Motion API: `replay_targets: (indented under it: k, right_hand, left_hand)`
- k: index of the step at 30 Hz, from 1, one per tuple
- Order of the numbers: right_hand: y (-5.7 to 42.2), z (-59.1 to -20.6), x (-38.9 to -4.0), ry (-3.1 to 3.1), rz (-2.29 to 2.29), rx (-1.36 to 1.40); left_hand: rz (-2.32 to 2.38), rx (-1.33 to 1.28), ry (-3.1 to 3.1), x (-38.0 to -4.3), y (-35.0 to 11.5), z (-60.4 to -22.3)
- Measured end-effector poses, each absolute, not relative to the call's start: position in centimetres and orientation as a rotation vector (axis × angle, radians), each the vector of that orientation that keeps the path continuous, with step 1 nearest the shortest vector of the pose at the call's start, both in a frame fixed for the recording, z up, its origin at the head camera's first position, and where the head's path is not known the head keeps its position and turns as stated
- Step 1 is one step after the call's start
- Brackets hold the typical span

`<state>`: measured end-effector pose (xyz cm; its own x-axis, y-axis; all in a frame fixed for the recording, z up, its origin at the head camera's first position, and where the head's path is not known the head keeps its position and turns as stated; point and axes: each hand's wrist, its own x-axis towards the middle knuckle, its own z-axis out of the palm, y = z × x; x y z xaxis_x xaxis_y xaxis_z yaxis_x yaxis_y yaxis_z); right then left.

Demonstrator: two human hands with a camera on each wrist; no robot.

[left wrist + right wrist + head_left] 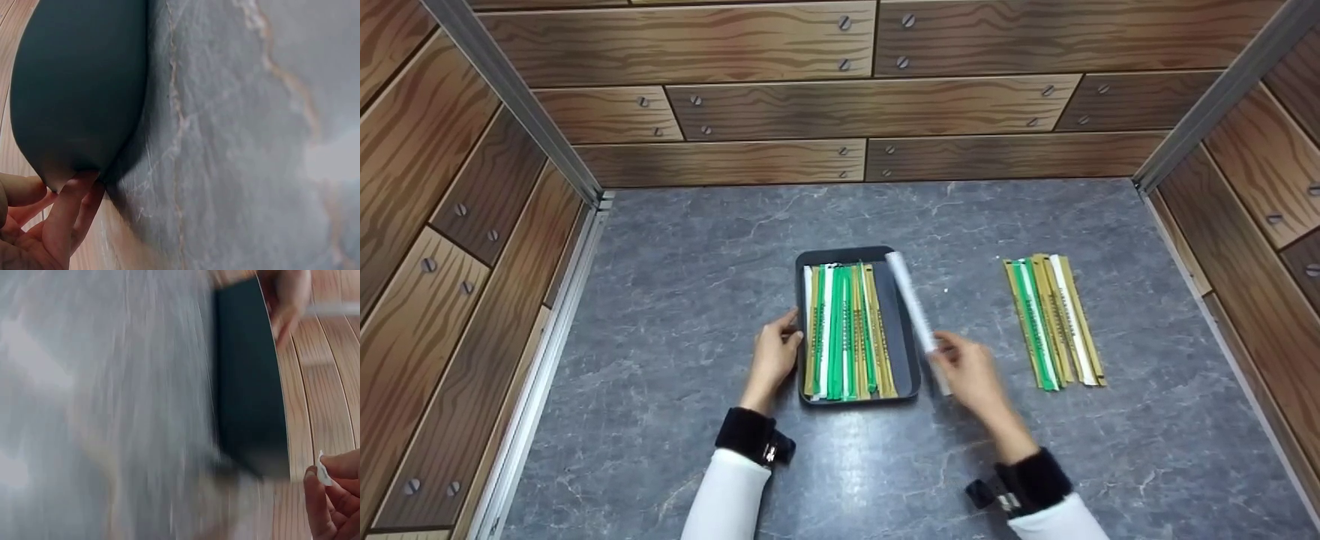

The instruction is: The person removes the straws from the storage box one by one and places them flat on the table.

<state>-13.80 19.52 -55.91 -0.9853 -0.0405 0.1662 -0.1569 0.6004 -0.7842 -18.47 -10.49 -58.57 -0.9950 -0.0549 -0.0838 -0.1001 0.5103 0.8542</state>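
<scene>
A black rectangular tray (897, 330) holds a row of long narrow stick packets (844, 330) in gold, green and white, lying side by side. My left hand (774, 356) grips the tray's left side; the left wrist view shows its thumb and fingers (66, 216) at the tray wall. Over the tray's right edge, slanted, is a white stick packet (910, 292), pinched near its lower end between the thumb and fingers of my right hand (971, 371). In the right wrist view only the tip of that packet (323, 471) shows.
Right of the tray, a second group of gold, green and white packets (1054, 322) lies on the grey marbled tabletop (682, 300). Wood-patterned panels (780, 112) stand at the back and both sides, with metal rails (529, 112) at the corners.
</scene>
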Motion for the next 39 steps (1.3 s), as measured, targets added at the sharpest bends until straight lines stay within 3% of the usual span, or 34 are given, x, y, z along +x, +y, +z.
replay_targets:
  k: [10, 17, 39]
  right_hand:
    - [30.1, -55.5, -13.4, -2.769, 0.925, -0.199]
    - [34.9, -54.9, -13.2, -2.876, 0.813, -0.422]
    - [37.5, -54.9, -15.3, -3.045, 0.718, -0.492]
  left_hand:
    - [1.541, -0.152, 2.669, -18.3, -10.5, -58.4]
    - [1.520, -0.143, 2.681, -18.4, -10.5, -58.1]
    - [1.525, -0.162, 2.687, -18.4, -10.5, -58.3]
